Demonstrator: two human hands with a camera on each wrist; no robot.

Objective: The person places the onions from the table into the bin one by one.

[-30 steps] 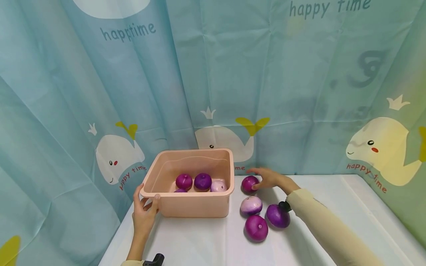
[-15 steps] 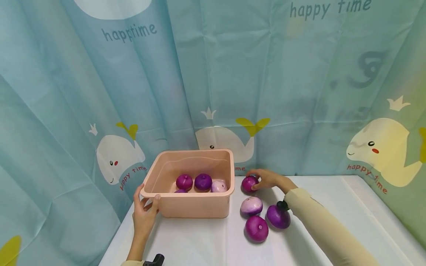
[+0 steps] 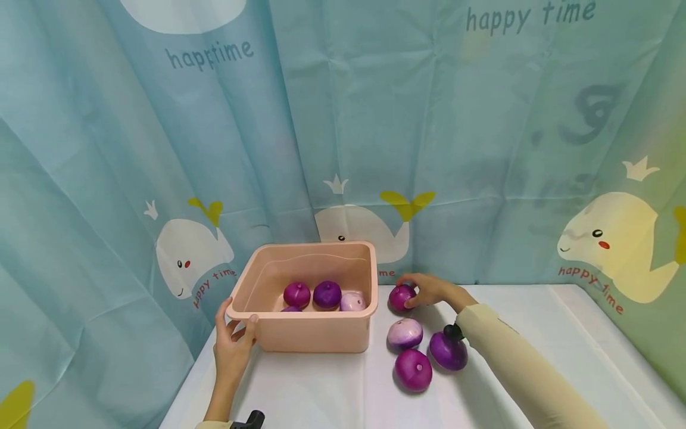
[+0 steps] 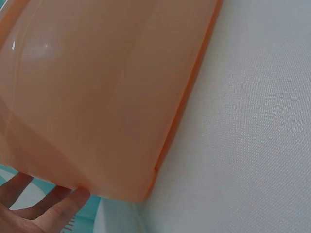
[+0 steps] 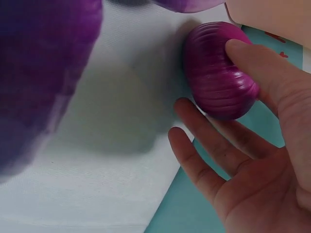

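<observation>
The left hand (image 3: 231,341) grips the near left corner of the pale pink rectangular plastic tub (image 3: 316,330), thumb over the rim, apparently to steady it on the white cloth-covered table (image 3: 332,393). The right hand (image 3: 432,290) curls round a small round purple onion (image 3: 401,297) just beside the tub's right wall. The tub contains 4 purple onions (image 3: 327,294); 3 more (image 3: 412,368) lie on the table nearby.

The right hand (image 3: 429,289) has closed around the onion (image 3: 401,297).

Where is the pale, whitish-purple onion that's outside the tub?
In the head view, the pale whitish-purple onion lies on the white table, right of the pink plastic tub, between three darker purple onions.
</observation>
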